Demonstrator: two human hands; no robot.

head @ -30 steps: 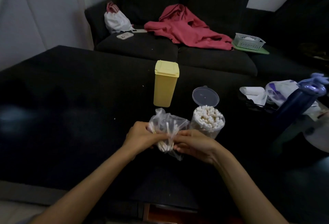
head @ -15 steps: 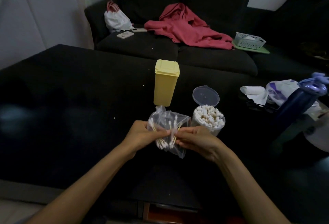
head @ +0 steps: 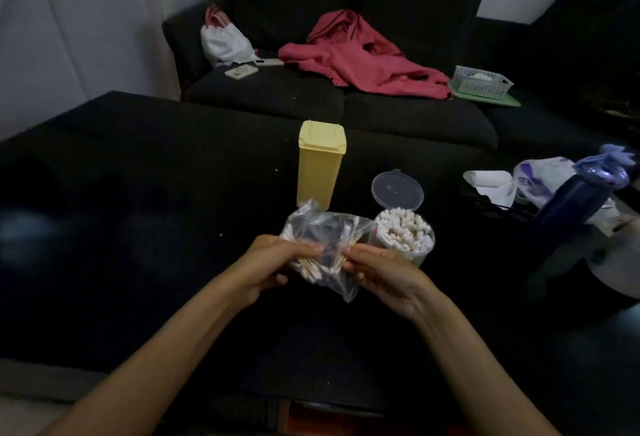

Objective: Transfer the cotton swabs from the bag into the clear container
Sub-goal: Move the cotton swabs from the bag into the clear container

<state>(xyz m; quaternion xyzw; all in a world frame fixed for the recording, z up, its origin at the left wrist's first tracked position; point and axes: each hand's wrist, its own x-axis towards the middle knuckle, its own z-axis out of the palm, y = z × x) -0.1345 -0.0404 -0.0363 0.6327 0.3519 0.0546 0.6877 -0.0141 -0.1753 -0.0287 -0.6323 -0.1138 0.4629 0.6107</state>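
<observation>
Head view: both our left hand [head: 277,264] and right hand [head: 377,267] now lift the pinched bag [head: 323,248] slightly, left of the container [head: 405,236]; swabs [head: 313,267] not out yet.

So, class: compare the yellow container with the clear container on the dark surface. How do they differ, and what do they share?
The yellow container is opaque, tall and squarish; the clear container is see-through, shorter and round. The yellow container's lid is shut, while the clear container's hinged lid stands open. The clear container shows packed cotton swabs; the yellow container's contents are hidden. Both stand upright on the dark surface.
</observation>
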